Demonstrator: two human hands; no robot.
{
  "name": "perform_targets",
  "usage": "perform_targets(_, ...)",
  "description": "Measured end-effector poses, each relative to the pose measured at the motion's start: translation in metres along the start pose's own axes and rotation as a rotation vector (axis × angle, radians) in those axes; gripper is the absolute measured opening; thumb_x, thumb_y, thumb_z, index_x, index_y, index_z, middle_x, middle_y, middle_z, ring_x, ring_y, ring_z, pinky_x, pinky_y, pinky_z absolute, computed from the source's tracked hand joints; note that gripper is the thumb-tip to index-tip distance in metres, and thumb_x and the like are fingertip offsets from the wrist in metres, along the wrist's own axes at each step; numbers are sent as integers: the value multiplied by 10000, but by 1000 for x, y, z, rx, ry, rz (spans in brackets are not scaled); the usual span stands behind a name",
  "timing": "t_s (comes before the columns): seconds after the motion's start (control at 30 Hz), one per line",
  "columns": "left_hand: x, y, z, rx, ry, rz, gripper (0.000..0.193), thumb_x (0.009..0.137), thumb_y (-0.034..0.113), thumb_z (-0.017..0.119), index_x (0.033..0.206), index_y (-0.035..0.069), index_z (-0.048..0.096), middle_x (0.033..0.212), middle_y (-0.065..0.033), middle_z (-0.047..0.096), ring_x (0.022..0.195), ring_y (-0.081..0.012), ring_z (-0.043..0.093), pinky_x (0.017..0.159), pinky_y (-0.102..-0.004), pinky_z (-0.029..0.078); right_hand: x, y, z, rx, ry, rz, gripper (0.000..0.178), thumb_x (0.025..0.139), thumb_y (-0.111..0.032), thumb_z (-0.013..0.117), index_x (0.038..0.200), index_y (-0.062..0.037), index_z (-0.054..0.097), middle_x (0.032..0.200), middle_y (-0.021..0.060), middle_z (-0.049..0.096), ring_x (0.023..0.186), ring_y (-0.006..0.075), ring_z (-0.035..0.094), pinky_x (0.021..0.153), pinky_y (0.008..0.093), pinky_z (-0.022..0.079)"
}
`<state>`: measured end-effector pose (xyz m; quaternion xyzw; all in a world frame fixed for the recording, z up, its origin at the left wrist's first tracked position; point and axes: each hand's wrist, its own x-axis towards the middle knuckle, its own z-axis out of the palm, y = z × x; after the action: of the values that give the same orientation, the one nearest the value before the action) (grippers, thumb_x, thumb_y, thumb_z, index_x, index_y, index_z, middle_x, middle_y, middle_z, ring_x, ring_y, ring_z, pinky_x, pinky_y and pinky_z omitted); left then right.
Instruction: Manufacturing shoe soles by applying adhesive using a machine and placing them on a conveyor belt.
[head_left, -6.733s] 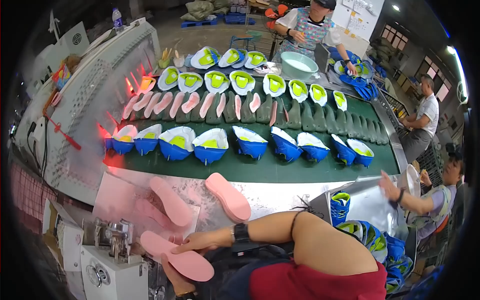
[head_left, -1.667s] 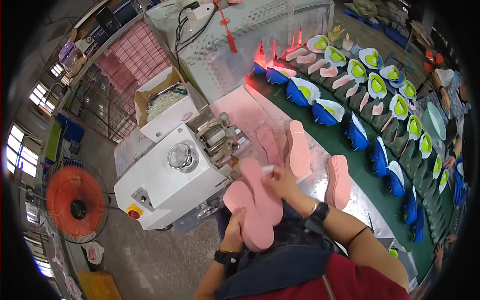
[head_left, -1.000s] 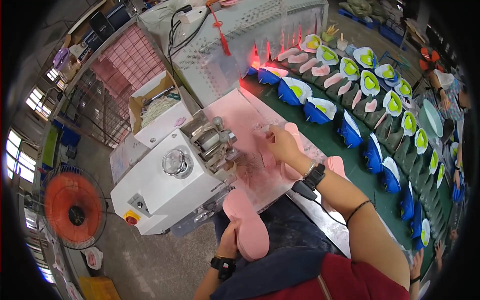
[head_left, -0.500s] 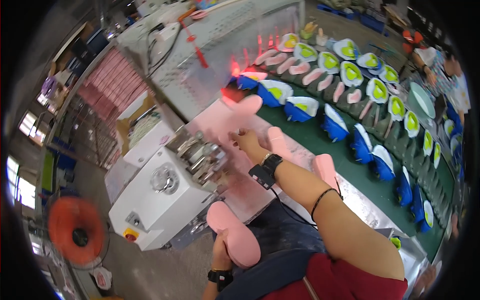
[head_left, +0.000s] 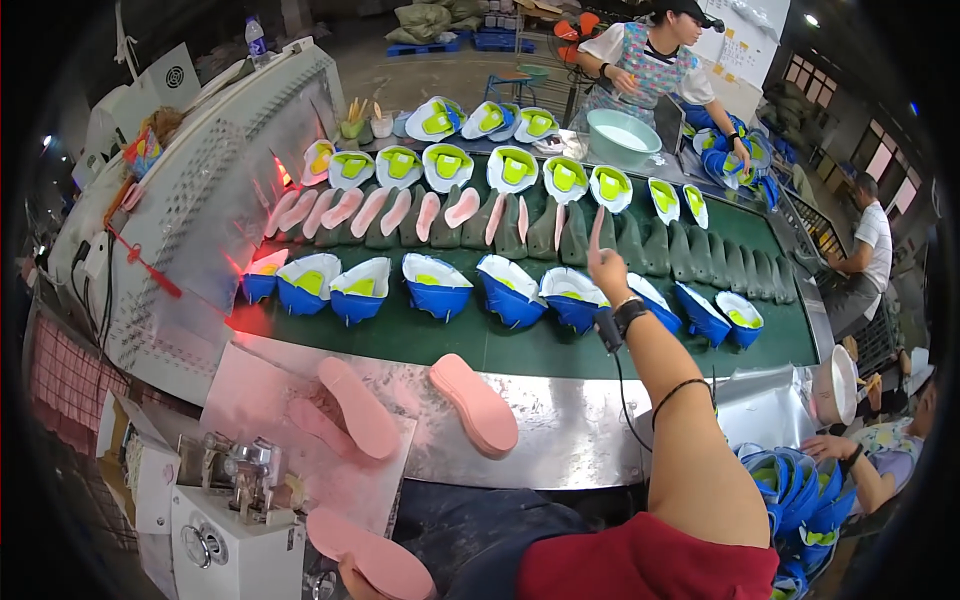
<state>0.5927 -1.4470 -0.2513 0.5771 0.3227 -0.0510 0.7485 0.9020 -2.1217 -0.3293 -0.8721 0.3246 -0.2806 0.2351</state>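
Low in the view, my left hand (head_left: 353,578), mostly cut off by the lower edge, grips a thick pink insole stack (head_left: 375,556). My right arm reaches out over the green conveyor belt (head_left: 400,338). At its end my right hand (head_left: 608,272) is closed on a thin pink insole (head_left: 597,232), seen nearly edge-on. Dark green shoe lasts (head_left: 656,248) stand in a row beside that hand, several with pink insoles lying on them. Blue shoe uppers (head_left: 573,300) with white and lime linings sit just nearer than the hand; a farther row of uppers (head_left: 609,187) lies beyond it.
A white machine (head_left: 236,545) stands at lower left beside a dusty pink board (head_left: 255,400) bearing insoles. Another insole stack (head_left: 475,405) lies on the metal table edge (head_left: 560,430). A perforated metal housing (head_left: 215,175) glows red at the belt's left. Co-workers stand at far and right.
My view has swung right toward the belt. My right hand has gone from the board by the machine to the row of lasts, now with an insole. My left hand keeps its insoles.
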Motion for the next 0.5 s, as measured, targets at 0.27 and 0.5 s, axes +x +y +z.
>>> perform_targets(0.27,-6,-2,8,86,-61,160,588,967,289,571,1470,55,374,1327,-228,521,1218,-335,549,973,-470,503,24,5,58,406,-15,149,482,735,-109,673,1213,-42,685,1064,210,723,941,303,721,828,376,549)
perform_targets(0.5,8,1,22,-324,-246,-93,462,1029,342,455,1332,-7,444,1215,-172,591,1075,-303,611,959,-445,504,-250,-251,12,825,-836,-313,188,881,-200,689,939,-30,633,909,163,634,805,287,606,707,420,478)
